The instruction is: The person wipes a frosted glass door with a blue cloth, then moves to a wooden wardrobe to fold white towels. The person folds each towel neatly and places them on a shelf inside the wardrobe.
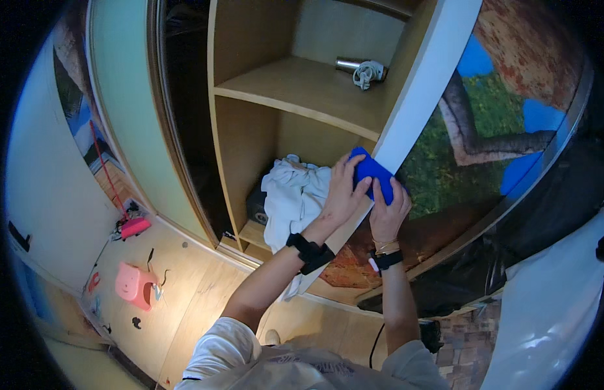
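Observation:
A bright blue folded cloth [372, 171] lies against the white upright edge panel [425, 84] of an open wooden cabinet. My left hand [344, 194] grips it from the left, fingers curled over its top and the thumb on its lower part. From below right, my right hand [389, 211] holds the cloth's lower right part, with fingertips pressed on it. Both wrists wear black bands. Below and left of the cloth, a crumpled white fabric [295, 198] fills part of the lower compartment and hangs over its front.
On the upper shelf [289, 81] lies a silver hair dryer [350, 64] with a bundled white cord. A dark box [256, 203] sits beside the white fabric. Right of the panel is a picture-covered surface [484, 143]. Leftward on the floor stand a pink stool [136, 286] and a pink dustpan [134, 227].

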Available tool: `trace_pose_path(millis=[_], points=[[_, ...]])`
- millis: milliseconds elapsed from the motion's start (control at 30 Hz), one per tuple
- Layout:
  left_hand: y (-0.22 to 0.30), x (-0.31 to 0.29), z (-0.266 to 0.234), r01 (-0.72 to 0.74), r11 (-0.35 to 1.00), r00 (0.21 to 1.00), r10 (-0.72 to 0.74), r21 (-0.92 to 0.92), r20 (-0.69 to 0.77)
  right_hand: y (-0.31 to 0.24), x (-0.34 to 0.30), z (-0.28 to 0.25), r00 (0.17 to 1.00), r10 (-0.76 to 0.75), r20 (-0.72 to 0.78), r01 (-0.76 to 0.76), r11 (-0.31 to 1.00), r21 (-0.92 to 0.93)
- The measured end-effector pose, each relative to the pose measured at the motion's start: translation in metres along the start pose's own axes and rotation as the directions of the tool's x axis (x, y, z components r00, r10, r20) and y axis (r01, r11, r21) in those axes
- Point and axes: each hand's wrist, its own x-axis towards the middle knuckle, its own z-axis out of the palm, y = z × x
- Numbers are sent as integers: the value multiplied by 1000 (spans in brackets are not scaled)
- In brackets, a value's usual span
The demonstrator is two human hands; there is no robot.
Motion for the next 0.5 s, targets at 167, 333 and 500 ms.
trace_pose_path(millis=[167,333,500], points=[[-32,-28,27,109,978,989,-88,-179,118,2,-48,33,999,43,20,-44,999,24],[-56,-59,34,160,968,984,-141,-195,108,-4,-83,39,996,-42,76,49,995,-87],[-18,-1,29,27,979,999,-20,-201,34,1,-13,20,998,62,-21,-63,997,-50]])
